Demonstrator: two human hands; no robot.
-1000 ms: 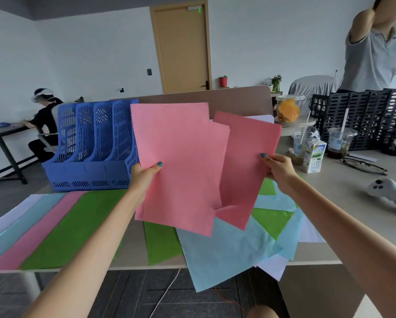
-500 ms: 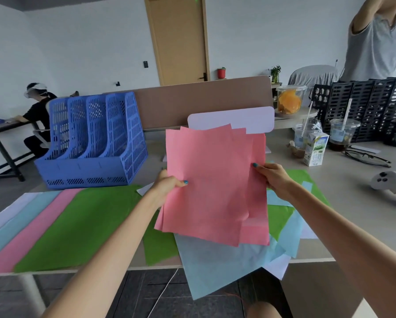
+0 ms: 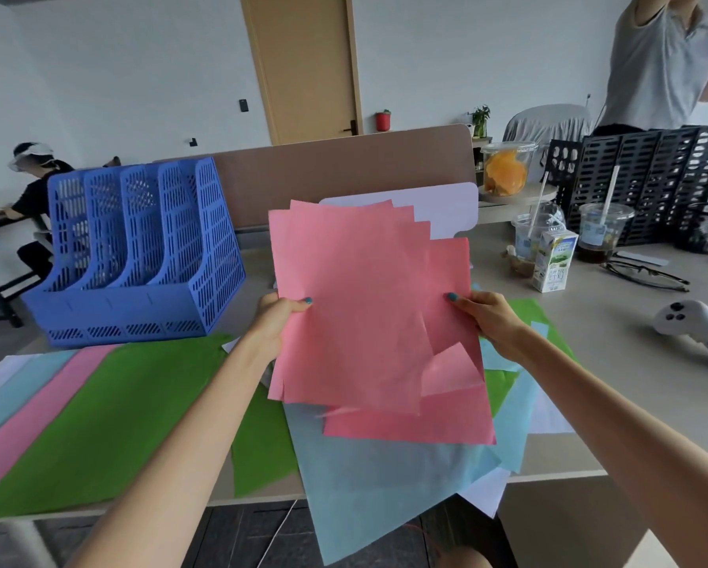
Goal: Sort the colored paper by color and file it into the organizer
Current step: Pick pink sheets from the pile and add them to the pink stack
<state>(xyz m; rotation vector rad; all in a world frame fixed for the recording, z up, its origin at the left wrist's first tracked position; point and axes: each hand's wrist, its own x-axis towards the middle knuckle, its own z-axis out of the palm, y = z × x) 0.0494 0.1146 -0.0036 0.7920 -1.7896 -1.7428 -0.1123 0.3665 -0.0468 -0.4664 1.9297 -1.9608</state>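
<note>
Pink sheets (image 3: 368,305) | left hand (image 3: 276,321) pinches left edge | right hand (image 3: 487,321) pinches right edge

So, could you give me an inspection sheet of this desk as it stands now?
Surface: beige desk top, front covered by loose sheets.
Job's things: fanned pink paper stack held up; green sheet and light blue sheet on the desk; blue slotted plastic organizer rear left, no paper seen inside.
Clutter: white milk carton, black-framed glasses, white handheld controller.
Grippers: left hand and right hand pinch the pink stack's sides.
Cables: thin white cable under the desk.
Surroundings: black slotted organizer, wooden door.
</note>
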